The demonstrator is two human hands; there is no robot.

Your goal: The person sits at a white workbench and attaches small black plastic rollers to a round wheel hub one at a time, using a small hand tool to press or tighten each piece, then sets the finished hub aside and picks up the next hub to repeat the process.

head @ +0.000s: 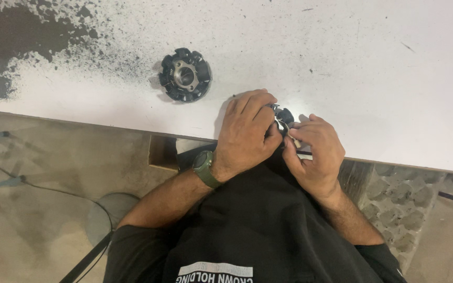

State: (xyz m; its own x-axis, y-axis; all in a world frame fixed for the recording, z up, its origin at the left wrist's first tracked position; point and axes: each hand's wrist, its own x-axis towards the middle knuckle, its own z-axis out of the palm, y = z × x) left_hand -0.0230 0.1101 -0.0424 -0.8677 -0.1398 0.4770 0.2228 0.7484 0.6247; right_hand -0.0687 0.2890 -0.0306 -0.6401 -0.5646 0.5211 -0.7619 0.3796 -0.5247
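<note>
Both hands [281,137] at table edge [106,121], gripping stator [283,117]

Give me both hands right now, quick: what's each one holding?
Left hand: closed over a small dark round part at the white table edge.
Right hand: fingers pinched on the same part; what they grip cannot be told.

White worktable [384,63] with worn dark patch [6,47], over dusty concrete floor [43,178].
</note>
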